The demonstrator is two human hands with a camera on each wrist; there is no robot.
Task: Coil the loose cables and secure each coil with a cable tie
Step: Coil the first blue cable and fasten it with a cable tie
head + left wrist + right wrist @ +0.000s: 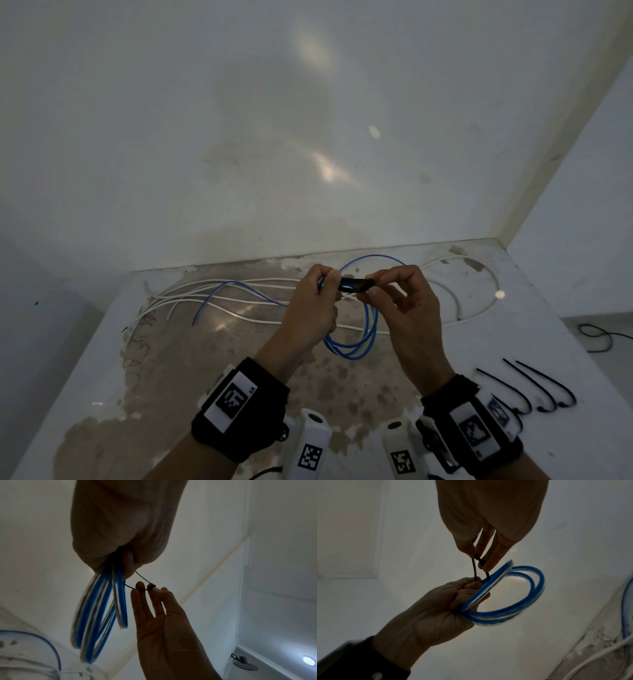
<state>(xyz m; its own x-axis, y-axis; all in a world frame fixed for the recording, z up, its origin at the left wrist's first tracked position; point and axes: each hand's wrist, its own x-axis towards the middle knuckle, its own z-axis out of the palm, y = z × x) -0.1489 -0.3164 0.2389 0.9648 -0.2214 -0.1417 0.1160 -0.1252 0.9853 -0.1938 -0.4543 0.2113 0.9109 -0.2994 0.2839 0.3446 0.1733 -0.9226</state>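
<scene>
Stained white tabletop (411,404) lying against pale wall. Loose white cables (239,301) sprawling across far part, some passing under hands. Left hand (310,317) raised above tabletop, fingers clenching around blue coiled cable (356,346), loops hanging below fist. Right hand (407,305) just beside it, thumb and fingertips (488,566) pinching black plastic cable tie (354,285) looping round coil. Three spare black cable ties (534,390) lying on tabletop near right wrist.
</scene>
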